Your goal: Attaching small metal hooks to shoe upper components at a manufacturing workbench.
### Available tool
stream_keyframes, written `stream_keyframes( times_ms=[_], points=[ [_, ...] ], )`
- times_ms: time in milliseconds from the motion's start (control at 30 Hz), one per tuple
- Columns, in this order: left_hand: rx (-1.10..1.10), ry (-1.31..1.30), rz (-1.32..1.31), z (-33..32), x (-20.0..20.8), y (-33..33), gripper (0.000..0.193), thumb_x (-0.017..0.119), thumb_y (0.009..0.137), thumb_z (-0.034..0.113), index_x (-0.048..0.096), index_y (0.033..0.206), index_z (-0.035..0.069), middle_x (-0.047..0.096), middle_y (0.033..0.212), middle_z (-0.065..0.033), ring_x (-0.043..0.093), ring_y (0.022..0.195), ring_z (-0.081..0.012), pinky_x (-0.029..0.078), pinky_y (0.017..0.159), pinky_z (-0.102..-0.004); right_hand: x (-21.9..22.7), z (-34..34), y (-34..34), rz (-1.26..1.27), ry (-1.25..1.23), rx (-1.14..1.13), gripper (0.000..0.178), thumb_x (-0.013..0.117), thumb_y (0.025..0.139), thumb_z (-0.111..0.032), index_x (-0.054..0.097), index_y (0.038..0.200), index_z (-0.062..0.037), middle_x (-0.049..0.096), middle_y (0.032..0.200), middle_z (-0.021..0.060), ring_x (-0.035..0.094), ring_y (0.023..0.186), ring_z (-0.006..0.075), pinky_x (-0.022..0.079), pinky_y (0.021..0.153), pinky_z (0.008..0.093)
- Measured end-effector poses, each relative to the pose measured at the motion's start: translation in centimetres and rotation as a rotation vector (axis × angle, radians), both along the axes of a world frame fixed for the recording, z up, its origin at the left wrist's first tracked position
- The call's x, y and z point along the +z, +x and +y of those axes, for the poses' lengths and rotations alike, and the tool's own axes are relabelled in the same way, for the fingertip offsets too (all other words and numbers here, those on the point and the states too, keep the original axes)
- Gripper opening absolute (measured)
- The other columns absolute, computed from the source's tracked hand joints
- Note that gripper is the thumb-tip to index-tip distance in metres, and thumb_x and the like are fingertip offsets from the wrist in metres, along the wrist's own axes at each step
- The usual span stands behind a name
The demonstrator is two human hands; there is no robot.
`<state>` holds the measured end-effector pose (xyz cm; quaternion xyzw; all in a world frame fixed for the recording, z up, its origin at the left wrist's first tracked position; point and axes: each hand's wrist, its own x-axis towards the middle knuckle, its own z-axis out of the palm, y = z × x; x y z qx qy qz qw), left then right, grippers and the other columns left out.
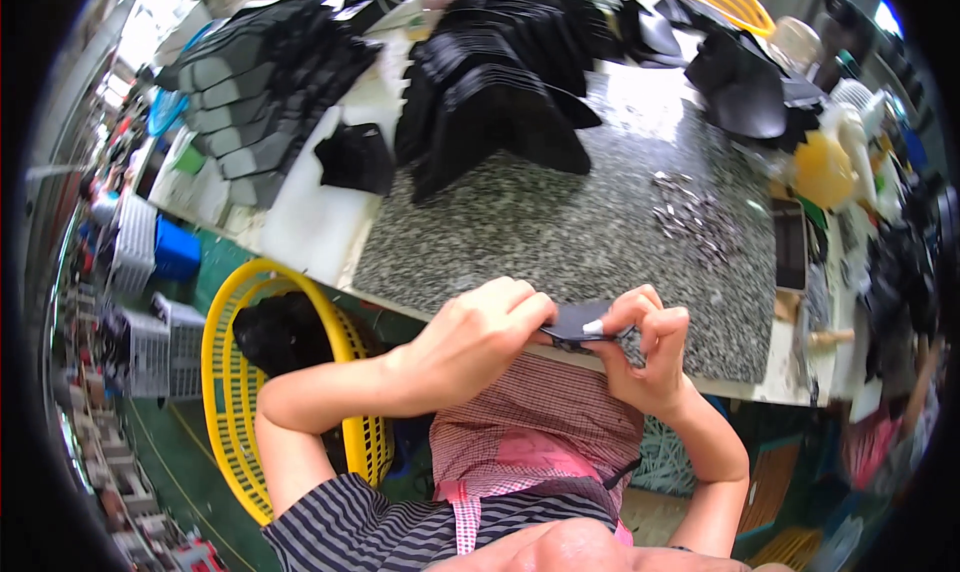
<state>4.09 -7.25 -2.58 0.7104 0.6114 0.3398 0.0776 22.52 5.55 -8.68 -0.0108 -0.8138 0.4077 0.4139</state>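
Observation:
At the near edge of the table, both my hands hold a small black piece (pixel 580 317) of flexible sheet material between them. My left hand (pixel 485 324) pinches its left end with the fingers curled in. My right hand (pixel 650 350) grips the other end between thumb and fingers; something white covers one fingertip. The piece looks folded or bent, and its underside is hidden. Beyond my hands, a fanned stack of black curved cut pieces (pixel 500 122) lies on the speckled stone slab (pixel 560 237). Small shiny metal bits (pixel 695 217) are scattered to its right.
Grey-black pieces (pixel 235 112) overlap in rows at the far left, near a single black piece (pixel 355 159). A yellow basket (pixel 222 372) with black material stands left of me. A dark tray (pixel 789 242) and a brush (pixel 830 338) sit at the right edge.

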Motion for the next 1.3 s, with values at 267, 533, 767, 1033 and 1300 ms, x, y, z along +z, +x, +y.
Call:
stream_keyframes(
  times_ms=[267, 533, 767, 1033, 1300],
  points=[
    [0.113, -0.682, 0.38, 2.3, 5.9, -22.4, 0.046, 0.087, 0.067, 0.022, 0.067, 0.103, 0.002, 0.066, 0.098, -0.0162, 0.064, 0.093, -0.0326, 0.051, 0.082, -0.0377, -1.0, 0.7, -0.7, -0.086, -0.135, -0.095, 0.043, 0.074, 0.081, 0.004, 0.04, 0.107, -0.0066, 0.059, 0.109, 0.018, 0.06, 0.099, 0.0277, 0.047, 0.089, 0.0398],
    [0.151, -0.997, 1.17, 8.6, 0.4, -33.0, 0.064, 0.092, 0.051, 0.023, 0.065, 0.108, 0.01, 0.065, 0.111, -0.0107, 0.063, 0.105, -0.0324, 0.051, 0.085, -0.0425, -2.0, 1.2, 0.8, -0.199, -0.154, -0.047, 0.029, 0.064, 0.086, 0.011, 0.045, 0.1, -0.005, 0.059, 0.098, 0.0121, 0.06, 0.09, 0.0193, 0.049, 0.083, 0.0312],
    [0.566, -0.813, 0.798, 3.7, -1.2, -36.7, 0.094, 0.092, 0.049, 0.046, 0.054, 0.129, 0.014, 0.066, 0.118, -0.0109, 0.062, 0.114, -0.0311, 0.049, 0.091, -0.0438, -2.8, 2.0, 2.8, -0.319, -0.276, -0.193, 0.016, 0.062, 0.086, 0.01, 0.053, 0.088, -0.0026, 0.06, 0.094, 0.0098, 0.059, 0.085, 0.0175, 0.049, 0.076, 0.028],
    [0.668, -0.372, 0.384, 0.2, 3.0, -33.4, 0.045, 0.086, 0.058, 0.031, 0.072, 0.091, 0.003, 0.07, 0.087, -0.0164, 0.067, 0.084, -0.0298, 0.051, 0.076, -0.0395, -2.8, 3.5, 4.1, -0.313, -0.113, -0.264, 0.016, 0.064, 0.079, 0.013, 0.057, 0.082, -0.002, 0.065, 0.087, 0.0105, 0.065, 0.08, 0.025, 0.052, 0.072, 0.0329],
    [0.735, -0.139, 0.298, -5.8, 1.0, -28.0, 0.034, 0.083, 0.072, 0.019, 0.064, 0.093, -0.001, 0.069, 0.083, -0.015, 0.067, 0.076, -0.0268, 0.05, 0.073, -0.0363, -2.3, 7.1, 5.9, -0.189, -0.222, -0.483, 0.012, 0.061, 0.086, 0.009, 0.058, 0.089, -0.0023, 0.065, 0.086, 0.0079, 0.064, 0.076, 0.0169, 0.05, 0.072, 0.0285]
  ],
)
